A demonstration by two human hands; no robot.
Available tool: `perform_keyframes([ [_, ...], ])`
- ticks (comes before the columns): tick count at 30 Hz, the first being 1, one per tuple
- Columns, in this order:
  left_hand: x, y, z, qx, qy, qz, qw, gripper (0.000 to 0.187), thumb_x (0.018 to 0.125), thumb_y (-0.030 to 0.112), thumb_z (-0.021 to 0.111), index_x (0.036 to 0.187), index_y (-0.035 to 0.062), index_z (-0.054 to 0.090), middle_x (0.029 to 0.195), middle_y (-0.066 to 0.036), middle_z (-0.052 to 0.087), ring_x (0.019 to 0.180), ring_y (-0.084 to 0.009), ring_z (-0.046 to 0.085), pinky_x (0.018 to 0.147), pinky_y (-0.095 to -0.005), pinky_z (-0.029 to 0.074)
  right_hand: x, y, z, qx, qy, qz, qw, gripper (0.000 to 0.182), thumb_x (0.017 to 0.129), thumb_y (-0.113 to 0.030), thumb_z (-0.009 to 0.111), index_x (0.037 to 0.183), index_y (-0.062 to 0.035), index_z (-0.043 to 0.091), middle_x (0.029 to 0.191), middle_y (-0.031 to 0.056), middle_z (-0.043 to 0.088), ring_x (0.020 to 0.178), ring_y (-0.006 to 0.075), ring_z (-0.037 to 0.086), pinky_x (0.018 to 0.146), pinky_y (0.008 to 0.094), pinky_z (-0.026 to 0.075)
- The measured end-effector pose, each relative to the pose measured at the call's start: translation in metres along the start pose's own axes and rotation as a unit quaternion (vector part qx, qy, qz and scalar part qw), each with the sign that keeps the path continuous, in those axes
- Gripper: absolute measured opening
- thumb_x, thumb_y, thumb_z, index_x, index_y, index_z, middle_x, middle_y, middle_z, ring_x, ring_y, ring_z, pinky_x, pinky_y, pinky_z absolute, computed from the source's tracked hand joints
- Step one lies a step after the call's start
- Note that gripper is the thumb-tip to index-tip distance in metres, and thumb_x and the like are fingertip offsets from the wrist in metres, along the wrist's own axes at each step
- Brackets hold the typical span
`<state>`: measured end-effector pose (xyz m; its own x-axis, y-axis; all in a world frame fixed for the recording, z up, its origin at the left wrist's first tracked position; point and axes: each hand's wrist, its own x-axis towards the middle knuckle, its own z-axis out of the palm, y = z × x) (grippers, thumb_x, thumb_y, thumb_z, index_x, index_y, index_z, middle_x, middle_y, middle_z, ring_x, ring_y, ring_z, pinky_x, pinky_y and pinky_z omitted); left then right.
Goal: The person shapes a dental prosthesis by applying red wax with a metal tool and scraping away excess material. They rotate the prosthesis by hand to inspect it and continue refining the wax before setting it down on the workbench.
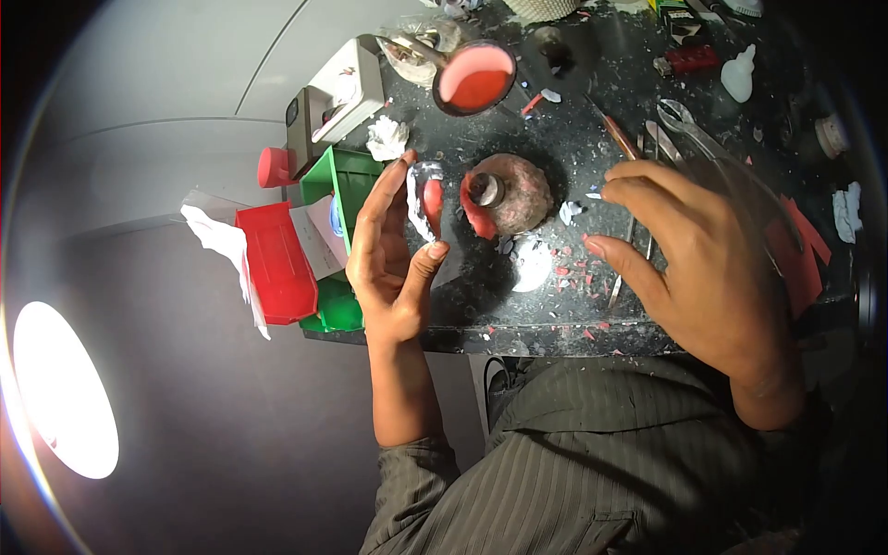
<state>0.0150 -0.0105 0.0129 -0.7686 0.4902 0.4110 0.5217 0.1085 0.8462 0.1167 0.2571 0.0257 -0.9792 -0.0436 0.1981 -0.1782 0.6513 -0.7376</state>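
Between the thumb and fingertips of my left hand [393,277], a small curved piece, white on the outside with red, wax-like material inside [432,199], is held upright by its ends. Just right of it stands a squat round burner-like pot [525,196] with a metal collar and red wax stuck on its side. My right hand [703,250] hovers over the table's right part, thumb and fingers apart, with nothing visible in it. Below and beyond its fingers lie thin metal tools and a wooden-handled knife [618,131].
A pan of red liquid [477,79] stands behind the pot. Green bin [344,180] and red bin [276,264] sit at the left edge. Red and white scraps [572,268] litter the dark table [444,324]. Red sheets [800,264] and a red lighter [692,60] lie right.
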Motion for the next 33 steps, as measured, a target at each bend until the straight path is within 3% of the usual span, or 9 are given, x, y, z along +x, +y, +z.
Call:
perform_keyframes([
  [10,0.004,0.004,0.007,0.026,-0.021,-0.022,0.999,0.064,0.079,0.001,0.072,0.136,-0.0089,0.044,0.142,-0.027,0.044,0.136,-0.0355,0.041,0.113,-0.0449,0.029,0.0,0.002,0.001,0.007,0.003,-0.003,1.0,0.03,0.082,-0.014,0.074,0.102,0.0049,0.063,0.107,0.0167,0.065,0.088,0.0333,0.066,0.076,0.0372,0.053],
  [18,0.006,0.002,0.008,0.05,-0.037,0.016,0.998,0.062,0.079,-0.001,0.07,0.134,-0.0119,0.045,0.139,-0.027,0.046,0.134,-0.0361,0.042,0.113,-0.0445,0.03,0.0,0.001,0.001,0.014,0.005,-0.003,1.0,0.03,0.082,-0.016,0.073,0.102,0.0047,0.063,0.107,0.0162,0.066,0.09,0.0337,0.066,0.077,0.0374,0.053],
  [22,-0.002,0.019,0.008,-0.008,-0.012,-0.019,1.0,0.065,0.077,0.003,0.073,0.134,-0.0119,0.045,0.138,-0.029,0.047,0.132,-0.0338,0.046,0.112,-0.0434,0.032,0.002,0.001,0.0,-0.007,0.009,0.0,1.0,0.029,0.082,-0.015,0.073,0.101,0.0048,0.063,0.107,0.0168,0.065,0.092,0.0345,0.065,0.08,0.038,0.052],
  [23,-0.004,0.021,0.007,-0.035,0.048,-0.033,0.998,0.066,0.077,0.005,0.074,0.133,-0.012,0.045,0.138,-0.029,0.047,0.129,-0.0328,0.048,0.11,-0.0419,0.035,0.001,0.002,0.001,-0.001,0.007,0.008,1.0,0.029,0.082,-0.014,0.073,0.101,0.0049,0.063,0.107,0.017,0.065,0.093,0.0349,0.065,0.081,0.0382,0.052],
  [24,-0.004,0.019,-0.004,0.013,0.079,-0.02,0.997,0.06,0.084,0.008,0.07,0.134,-0.0115,0.042,0.136,-0.027,0.049,0.126,-0.0347,0.051,0.107,-0.0425,0.04,0.0,0.002,0.001,0.0,0.007,0.007,1.0,0.029,0.082,-0.014,0.073,0.101,0.0049,0.063,0.107,0.017,0.065,0.093,0.0349,0.065,0.081,0.0382,0.052],
  [26,-0.013,0.0,-0.028,-0.103,0.2,-0.08,0.971,0.054,0.093,0.015,0.061,0.136,-0.0109,0.04,0.133,-0.026,0.051,0.123,-0.0376,0.053,0.103,-0.0455,0.045,0.0,0.003,-0.001,0.002,0.023,-0.001,1.0,0.029,0.082,-0.013,0.073,0.101,0.0053,0.063,0.108,0.0175,0.065,0.095,0.0357,0.064,0.082,0.0387,0.051],
  [28,-0.022,-0.003,-0.039,-0.2,0.189,-0.102,0.956,0.056,0.101,0.031,0.049,0.137,-0.0096,0.038,0.129,-0.03,0.05,0.119,-0.0412,0.055,0.098,-0.0473,0.049,0.0,0.002,-0.002,0.001,0.02,-0.001,1.0,0.029,0.081,-0.013,0.073,0.101,0.0054,0.063,0.108,0.0178,0.065,0.096,0.0358,0.064,0.082,0.0387,0.051],
  [32,-0.037,0.006,-0.038,-0.225,0.17,-0.133,0.95,0.057,0.103,0.035,0.039,0.141,-0.0082,0.033,0.131,-0.034,0.047,0.119,-0.0428,0.053,0.091,-0.0448,0.052,-0.001,-0.001,0.003,0.01,0.022,-0.011,1.0,0.029,0.081,-0.012,0.073,0.102,0.006,0.062,0.109,0.0181,0.065,0.096,0.0359,0.064,0.083,0.0394,0.051],
  [33,-0.036,0.011,-0.034,-0.234,0.188,-0.146,0.943,0.056,0.104,0.036,0.035,0.14,-0.0073,0.035,0.13,-0.034,0.048,0.111,-0.0391,0.057,0.085,-0.0431,0.053,0.0,0.0,0.004,0.011,0.02,-0.017,1.0,0.029,0.081,-0.012,0.073,0.102,0.006,0.062,0.109,0.0181,0.065,0.096,0.0359,0.064,0.083,0.0394,0.051],
])
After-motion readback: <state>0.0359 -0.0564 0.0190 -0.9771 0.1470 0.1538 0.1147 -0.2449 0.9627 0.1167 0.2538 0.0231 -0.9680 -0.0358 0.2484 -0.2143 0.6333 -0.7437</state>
